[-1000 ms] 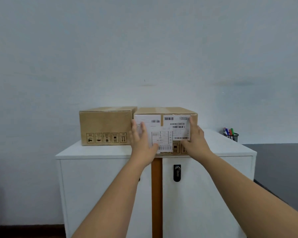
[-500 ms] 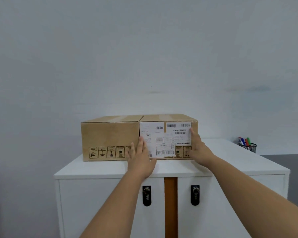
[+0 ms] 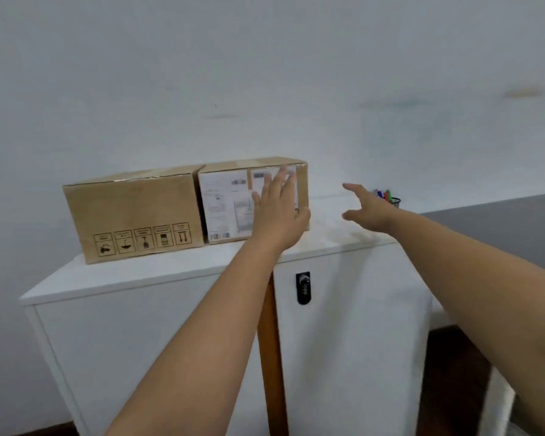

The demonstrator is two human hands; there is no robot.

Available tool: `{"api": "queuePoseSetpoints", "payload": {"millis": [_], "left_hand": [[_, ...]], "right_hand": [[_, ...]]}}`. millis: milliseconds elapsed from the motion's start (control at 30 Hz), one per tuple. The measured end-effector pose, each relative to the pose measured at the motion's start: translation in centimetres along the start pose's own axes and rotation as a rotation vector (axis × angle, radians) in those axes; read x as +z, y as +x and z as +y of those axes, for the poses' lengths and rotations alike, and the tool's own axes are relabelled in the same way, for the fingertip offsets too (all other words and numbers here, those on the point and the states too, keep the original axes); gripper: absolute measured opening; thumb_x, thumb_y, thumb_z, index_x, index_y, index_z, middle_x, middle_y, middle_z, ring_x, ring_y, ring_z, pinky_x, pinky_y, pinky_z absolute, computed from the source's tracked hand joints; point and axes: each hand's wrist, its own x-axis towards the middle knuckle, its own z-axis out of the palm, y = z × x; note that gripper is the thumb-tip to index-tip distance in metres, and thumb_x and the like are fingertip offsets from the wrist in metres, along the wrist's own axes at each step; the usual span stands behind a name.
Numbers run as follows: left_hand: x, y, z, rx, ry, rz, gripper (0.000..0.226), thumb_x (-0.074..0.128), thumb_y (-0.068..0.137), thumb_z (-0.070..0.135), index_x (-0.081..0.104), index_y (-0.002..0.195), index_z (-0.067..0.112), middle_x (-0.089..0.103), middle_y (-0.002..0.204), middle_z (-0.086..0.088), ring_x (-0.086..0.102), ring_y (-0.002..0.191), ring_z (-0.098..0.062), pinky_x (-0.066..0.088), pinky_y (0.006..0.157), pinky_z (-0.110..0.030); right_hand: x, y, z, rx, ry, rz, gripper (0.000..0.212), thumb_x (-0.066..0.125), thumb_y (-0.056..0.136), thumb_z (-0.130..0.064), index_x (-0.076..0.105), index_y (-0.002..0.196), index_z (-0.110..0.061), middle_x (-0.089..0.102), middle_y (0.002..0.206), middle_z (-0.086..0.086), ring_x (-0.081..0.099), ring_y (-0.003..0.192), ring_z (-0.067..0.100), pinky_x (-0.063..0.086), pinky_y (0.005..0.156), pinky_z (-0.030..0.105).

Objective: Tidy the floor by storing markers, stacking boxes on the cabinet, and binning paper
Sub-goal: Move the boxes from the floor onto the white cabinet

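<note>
1. White wall (image 3: 265, 73) fills the space behind a low white cabinet (image 3: 139, 275) with two doors.
2. One black lock (image 3: 303, 287) sits on the right door, next to a brown wooden strip (image 3: 272, 357) between the doors.
3. Two brown cardboard boxes stand side by side on top of the cabinet, and they touch each other.
4. The plain brown cardboard box with small black pictures (image 3: 132, 212) is on the left.
5. The brown cardboard box with white paper labels (image 3: 227, 202) is on the right.
6. The left hand (image 3: 279, 212) is flat and open in front of the labelled box. It grips nothing. I cannot tell if it touches the box.
7. The right hand (image 3: 368, 209) is open too, with fingers spread, in the air over the bare cabinet top, apart from the boxes.
8. A small black wire cup of coloured markers (image 3: 387, 198) stands at the far right of the cabinet top, just behind the right hand.
</note>
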Motion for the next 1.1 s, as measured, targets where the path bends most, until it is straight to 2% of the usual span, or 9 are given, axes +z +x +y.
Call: {"api": "queuePoseSetpoints", "payload": {"millis": [100, 233, 433, 533, 667, 800, 900, 1033, 1100], "left_hand": [[2.6, 1.3, 5.3, 0.107, -0.084, -0.051, 0.074, 0.047, 0.098, 0.038, 0.008, 0.159, 0.020, -0.007, 0.167, 0.006, -0.013, 0.152, -0.023, -0.002, 0.122, -0.052], [7.3, 1.4, 12.9, 0.203, -0.193, -0.158, 0.073, 0.047, 0.099, 0.038, 0.009, 0.159, 0.019, -0.002, 0.167, 0.005, -0.008, 0.153, -0.025, 0.002, 0.121, -0.052], [15.3, -2.9, 26.6, 0.448, -0.291, -0.348, 0.074, 0.050, 0.098, 0.040, 0.013, 0.158, 0.020, 0.006, 0.167, 0.003, -0.002, 0.153, -0.025, 0.003, 0.121, -0.052], [18.7, -6.9, 32.1, 0.592, -0.480, -0.383, 0.062, 0.052, 0.097, 0.030, 0.031, 0.154, 0.021, 0.026, 0.162, 0.002, 0.010, 0.153, -0.021, 0.010, 0.123, -0.046], [23.9, -12.6, 36.0, 0.627, -0.573, -0.396, 0.045, 0.054, 0.095, 0.023, 0.054, 0.139, 0.020, 0.053, 0.144, 0.001, 0.038, 0.140, -0.017, 0.029, 0.115, -0.034], [30.7, -18.6, 36.4, 0.539, -0.553, -0.591, 0.041, 0.055, 0.093, 0.023, 0.059, 0.133, 0.021, 0.057, 0.133, 0.003, 0.046, 0.126, -0.016, 0.043, 0.104, -0.035], [35.7, -23.1, 35.2, 0.403, -0.484, -0.832, 0.043, 0.055, 0.094, 0.025, 0.055, 0.137, 0.024, 0.051, 0.138, 0.002, 0.043, 0.130, -0.019, 0.041, 0.104, -0.037], [42.1, -28.7, 33.1, 0.052, -0.239, -1.257, 0.061, 0.054, 0.095, 0.037, 0.036, 0.151, 0.021, 0.032, 0.153, -0.010, 0.034, 0.138, -0.036, 0.036, 0.111, -0.045], [44.7, -31.9, 32.1, -0.119, -0.198, -1.407, 0.064, 0.053, 0.096, 0.035, 0.031, 0.152, 0.013, 0.037, 0.150, -0.013, 0.039, 0.135, -0.036, 0.039, 0.106, -0.042]], "right_hand": [[-5.0, -3.1, 4.8, 0.149, -0.103, 0.090, 0.068, 0.062, 0.091, -0.023, 0.029, 0.150, -0.026, 0.039, 0.146, 0.016, 0.049, 0.124, 0.032, 0.037, 0.091, 0.030], [-11.9, -8.6, 12.0, 0.373, -0.186, 0.164, 0.066, 0.059, 0.094, -0.030, 0.027, 0.151, -0.024, 0.035, 0.151, 0.016, 0.045, 0.130, 0.036, 0.039, 0.103, 0.040], [-19.4, -20.1, 22.8, 0.684, -0.230, 0.275, 0.073, 0.062, 0.091, -0.034, 0.026, 0.152, -0.017, 0.033, 0.154, 0.015, 0.038, 0.138, 0.035, 0.034, 0.113, 0.043], [-20.8, -26.2, 27.8, 0.831, -0.209, 0.285, 0.073, 0.064, 0.088, -0.031, 0.031, 0.150, -0.015, 0.044, 0.147, 0.011, 0.045, 0.132, 0.033, 0.038, 0.109, 0.040], [-19.8, -33.7, 33.0, 1.018, -0.222, 0.248, 0.069, 0.061, 0.091, -0.028, 0.030, 0.150, -0.009, 0.038, 0.152, 0.015, 0.040, 0.136, 0.034, 0.036, 0.108, 0.039], [-15.6, -39.6, 38.1, 1.134, -0.247, 0.063, 0.050, 0.052, 0.096, -0.022, 0.044, 0.139, 0.001, 0.047, 0.143, 0.022, 0.045, 0.130, 0.038, 0.039, 0.107, 0.040], [-11.4, -43.1, 42.9, 1.160, -0.249, -0.102, 0.046, 0.049, 0.096, -0.025, 0.047, 0.138, -0.007, 0.049, 0.143, 0.014, 0.050, 0.124, 0.034, 0.040, 0.103, 0.038], [-6.3, -46.4, 47.8, 1.207, -0.186, -0.203, 0.048, 0.051, 0.097, -0.021, 0.042, 0.141, -0.003, 0.048, 0.143, 0.016, 0.049, 0.124, 0.032, 0.037, 0.103, 0.035], [-3.8, -47.9, 49.9, 1.237, -0.127, -0.229, 0.050, 0.053, 0.096, -0.018, 0.040, 0.141, 0.001, 0.043, 0.145, 0.013, 0.041, 0.133, 0.033, 0.030, 0.107, 0.034]]}}
